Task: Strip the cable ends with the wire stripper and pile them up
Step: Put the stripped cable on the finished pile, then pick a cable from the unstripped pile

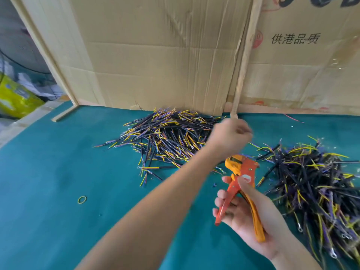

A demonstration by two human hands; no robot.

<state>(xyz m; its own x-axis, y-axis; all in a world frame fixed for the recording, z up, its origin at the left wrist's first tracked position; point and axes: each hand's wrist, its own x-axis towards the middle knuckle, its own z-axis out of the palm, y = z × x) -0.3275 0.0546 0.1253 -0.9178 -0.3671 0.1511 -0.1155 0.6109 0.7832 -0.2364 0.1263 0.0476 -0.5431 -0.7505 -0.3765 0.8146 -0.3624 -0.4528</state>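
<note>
Left hand (230, 133) blurred, fingers curled, contents unclear, over far cable pile (167, 137). Right hand (245, 213) grips wire stripper (240, 184) nr right pile (319, 188).

Teal tabletop (48, 172), cardboard wall (155, 55), perhaps daylight

The cardboard sheet (303, 61) standing beyond the fingers, up and to their right, carries black printed characters reading 供港品质 (295, 38). A red round stamp (258, 38) sits just left of them, too faint to read. Large black brush strokes (311, 1) at its top edge are cut off, illegible.
</note>
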